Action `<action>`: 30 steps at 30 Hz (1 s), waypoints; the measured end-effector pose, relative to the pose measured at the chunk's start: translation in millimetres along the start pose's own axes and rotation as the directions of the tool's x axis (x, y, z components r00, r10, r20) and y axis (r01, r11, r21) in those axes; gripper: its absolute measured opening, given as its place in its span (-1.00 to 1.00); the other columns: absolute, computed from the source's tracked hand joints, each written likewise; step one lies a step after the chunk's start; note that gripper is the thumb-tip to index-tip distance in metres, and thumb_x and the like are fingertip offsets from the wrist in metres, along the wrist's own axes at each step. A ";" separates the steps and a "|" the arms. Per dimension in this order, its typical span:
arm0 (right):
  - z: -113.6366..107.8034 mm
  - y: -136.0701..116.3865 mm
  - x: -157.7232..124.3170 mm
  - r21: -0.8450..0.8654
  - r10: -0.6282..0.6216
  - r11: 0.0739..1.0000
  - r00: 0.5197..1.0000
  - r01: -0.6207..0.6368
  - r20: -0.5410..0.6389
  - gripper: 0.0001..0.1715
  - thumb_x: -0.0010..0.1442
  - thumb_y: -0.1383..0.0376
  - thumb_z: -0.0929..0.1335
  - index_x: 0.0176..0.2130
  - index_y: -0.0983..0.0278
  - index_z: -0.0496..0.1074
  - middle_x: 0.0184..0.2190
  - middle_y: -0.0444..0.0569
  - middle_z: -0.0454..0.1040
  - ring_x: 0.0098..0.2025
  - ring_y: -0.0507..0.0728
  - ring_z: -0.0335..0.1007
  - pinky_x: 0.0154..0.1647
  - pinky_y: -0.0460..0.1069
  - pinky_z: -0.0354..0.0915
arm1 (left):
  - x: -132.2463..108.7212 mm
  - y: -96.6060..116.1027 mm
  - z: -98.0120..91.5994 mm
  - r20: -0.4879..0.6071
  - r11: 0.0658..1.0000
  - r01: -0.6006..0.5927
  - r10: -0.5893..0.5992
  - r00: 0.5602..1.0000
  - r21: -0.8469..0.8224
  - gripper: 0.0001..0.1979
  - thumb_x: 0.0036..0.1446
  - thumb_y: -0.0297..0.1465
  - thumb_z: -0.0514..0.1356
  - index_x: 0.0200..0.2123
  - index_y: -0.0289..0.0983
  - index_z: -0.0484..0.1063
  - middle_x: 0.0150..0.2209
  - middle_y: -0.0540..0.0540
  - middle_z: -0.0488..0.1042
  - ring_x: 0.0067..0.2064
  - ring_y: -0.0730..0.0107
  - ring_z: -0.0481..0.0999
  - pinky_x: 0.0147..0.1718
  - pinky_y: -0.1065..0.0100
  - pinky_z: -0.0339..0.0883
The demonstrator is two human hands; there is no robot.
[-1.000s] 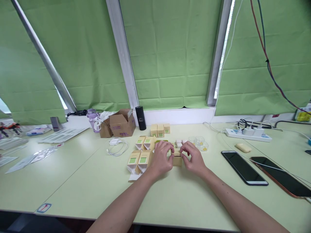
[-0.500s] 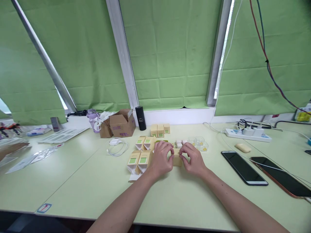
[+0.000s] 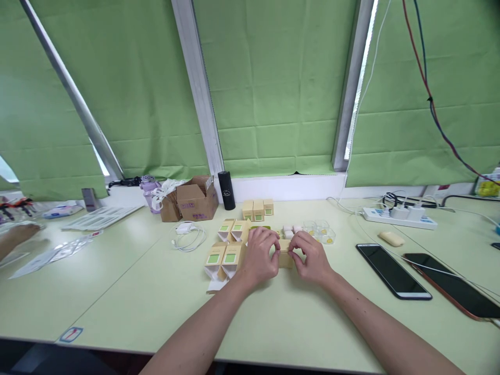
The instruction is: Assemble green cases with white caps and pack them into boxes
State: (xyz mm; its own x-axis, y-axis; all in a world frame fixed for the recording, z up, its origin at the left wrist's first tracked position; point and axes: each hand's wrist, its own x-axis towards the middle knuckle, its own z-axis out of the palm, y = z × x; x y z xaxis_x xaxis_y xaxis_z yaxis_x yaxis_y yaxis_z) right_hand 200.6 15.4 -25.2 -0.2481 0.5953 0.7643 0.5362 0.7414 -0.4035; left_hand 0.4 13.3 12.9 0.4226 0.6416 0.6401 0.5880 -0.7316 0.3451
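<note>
Both my hands meet at the middle of the pale green table [image 3: 128, 307], fingers curled round one small tan carton [image 3: 285, 259]. My left hand [image 3: 261, 258] grips its left side and my right hand [image 3: 311, 257] pinches its right side and top. Just left of my left hand lie several unfolded tan cartons with green squares [image 3: 228, 249]. Behind my hands stand three closed tan cartons [image 3: 257, 209] in a row, and to the right of them some small white pieces [image 3: 291, 230] and clear round lids [image 3: 321, 230].
Two black phones [image 3: 394, 270] lie at the right, with a white power strip [image 3: 398, 216] and cables behind. A brown cardboard box [image 3: 194, 200], black cylinder [image 3: 226, 190] and purple bottle [image 3: 147, 188] stand at the back. Another person's hand [image 3: 17, 235] rests at the far left among plastic packets.
My fingers have shifted slightly on the tan carton, the right hand closing in. Another person's hand has come into view at the far left edge.
</note>
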 end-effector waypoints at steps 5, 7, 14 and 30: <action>-0.4 -0.3 -0.2 0.001 -0.011 1.000 1.000 0.011 0.012 -0.81 0.12 0.46 0.34 -0.33 0.15 0.31 -0.38 -0.05 0.36 -0.29 0.20 0.31 -0.35 0.06 0.14 | 0.4 1.0 -0.4 -0.003 1.000 -0.001 0.000 1.000 -0.011 -0.77 -0.04 -0.62 0.24 -0.38 -0.16 0.40 -0.13 -0.14 0.60 0.00 -0.02 0.44 0.03 -0.04 0.18; -0.6 -0.2 -0.4 0.007 -0.015 1.000 1.000 0.015 0.015 -0.80 0.11 0.46 0.34 -0.34 0.15 0.31 -0.38 -0.05 0.35 -0.30 0.19 0.30 -0.36 0.05 0.14 | 0.6 1.2 -0.7 -0.009 1.000 -0.005 0.005 1.000 -0.014 -0.78 -0.04 -0.62 0.24 -0.39 -0.16 0.40 -0.13 -0.13 0.60 -0.01 -0.01 0.45 0.02 -0.04 0.19; 1.8 3.1 -1.3 0.010 -0.066 0.998 0.998 0.066 -0.009 -0.81 0.10 0.47 0.33 -0.35 0.18 0.29 -0.41 -0.08 0.32 -0.32 0.16 0.25 -0.37 0.03 0.11 | -0.6 1.1 0.7 -0.016 1.000 -0.021 0.021 1.000 0.018 -0.80 -0.03 -0.61 0.23 -0.40 -0.18 0.38 -0.15 -0.11 0.60 -0.02 0.04 0.45 0.03 -0.03 0.23; -2.4 0.9 -0.1 -0.009 -0.042 0.999 0.997 0.043 0.059 -0.77 0.08 0.50 0.33 -0.28 0.19 0.32 -0.37 -0.09 0.37 -0.30 0.15 0.28 -0.34 -0.01 0.14 | -1.3 -0.1 7.2 -0.020 0.995 0.098 -0.097 0.995 0.016 -0.86 0.26 -0.47 0.15 -0.15 -0.18 0.46 -0.08 -0.11 0.58 0.04 0.10 0.44 0.06 0.04 0.30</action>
State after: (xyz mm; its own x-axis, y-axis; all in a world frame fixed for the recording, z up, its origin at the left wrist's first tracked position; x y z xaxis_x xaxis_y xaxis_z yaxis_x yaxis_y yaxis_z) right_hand 203.1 15.3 -24.4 -0.3178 0.5811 0.7492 0.5325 0.7632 -0.3660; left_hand 4.8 14.1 7.1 0.3495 0.7050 0.6171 0.6377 -0.6616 0.3946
